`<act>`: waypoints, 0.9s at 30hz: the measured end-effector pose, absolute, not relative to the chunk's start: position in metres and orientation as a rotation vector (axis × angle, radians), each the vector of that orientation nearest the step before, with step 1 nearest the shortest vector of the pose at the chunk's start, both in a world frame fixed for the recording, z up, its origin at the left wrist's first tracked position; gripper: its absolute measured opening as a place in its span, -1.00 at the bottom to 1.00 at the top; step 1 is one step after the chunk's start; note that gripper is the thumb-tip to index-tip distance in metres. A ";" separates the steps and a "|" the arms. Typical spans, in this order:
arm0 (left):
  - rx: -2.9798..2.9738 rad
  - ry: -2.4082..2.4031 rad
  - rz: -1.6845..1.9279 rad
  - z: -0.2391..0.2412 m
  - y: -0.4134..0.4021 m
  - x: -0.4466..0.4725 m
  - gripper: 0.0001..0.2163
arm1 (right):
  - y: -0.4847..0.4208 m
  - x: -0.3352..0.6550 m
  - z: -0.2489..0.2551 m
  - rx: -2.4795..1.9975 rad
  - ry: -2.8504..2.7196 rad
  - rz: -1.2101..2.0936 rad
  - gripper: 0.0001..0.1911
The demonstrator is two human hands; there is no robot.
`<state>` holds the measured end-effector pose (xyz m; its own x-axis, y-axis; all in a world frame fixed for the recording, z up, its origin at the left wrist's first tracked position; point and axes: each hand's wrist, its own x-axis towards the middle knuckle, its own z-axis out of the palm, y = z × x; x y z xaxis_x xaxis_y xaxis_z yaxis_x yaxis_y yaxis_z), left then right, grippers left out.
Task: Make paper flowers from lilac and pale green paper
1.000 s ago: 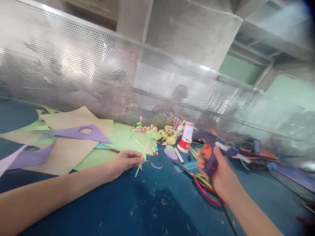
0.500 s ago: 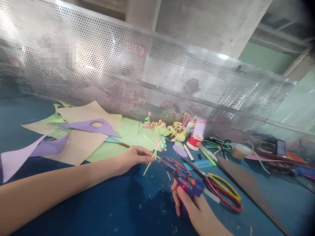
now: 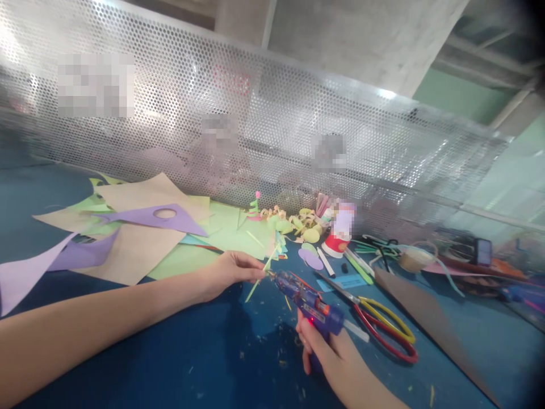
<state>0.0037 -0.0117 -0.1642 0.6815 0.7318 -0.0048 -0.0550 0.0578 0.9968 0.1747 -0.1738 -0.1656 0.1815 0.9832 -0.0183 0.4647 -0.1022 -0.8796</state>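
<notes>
Between the fingertips of my left hand (image 3: 238, 270) is a thin light-green paper strip (image 3: 252, 290), held above the blue table. My right hand (image 3: 320, 347) is wrapped round the handle of a blue hot glue gun (image 3: 313, 307), whose small red light is lit. A clear glue stick (image 3: 356, 331) pokes out of the gun's back end. The nozzle points left and lies at the strip, close to my left fingertips; whether it touches the paper I cannot tell. To the right of the gun lie scissors (image 3: 385, 326) with red and yellow handles.
Green, tan and purple paper sheets (image 3: 145, 250) overlap at the left. Curled paper pieces (image 3: 304, 224), a red-and-white cup (image 3: 336, 244) and a white marker (image 3: 326, 262) stand or lie further back. A perforated metal screen (image 3: 272, 125) runs behind the table. A brown board (image 3: 421, 318) lies at the right.
The glue gun in my right hand has shifted slightly left, bringing its nozzle nearer my left fingertips. My left hand keeps its hold on the paper strip.
</notes>
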 end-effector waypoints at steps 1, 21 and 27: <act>1.401 0.613 0.657 -0.164 -0.012 0.004 -0.81 | -0.174 0.175 -0.166 -1.693 -1.392 0.841 -0.47; 1.428 0.604 0.626 -0.162 -0.013 0.003 -0.81 | -0.172 0.176 -0.157 -1.735 -1.433 0.808 -0.48; 1.424 0.601 0.636 -0.162 -0.013 0.003 -0.80 | -0.173 0.176 -0.154 -1.742 -1.465 0.795 -0.49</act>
<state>0.0028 -0.0125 -0.1618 0.6981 0.7160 -0.0010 -0.0415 0.0418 0.9983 0.1760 -0.1726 -0.1543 0.1660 0.9861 -0.0099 0.5464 -0.1004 -0.8315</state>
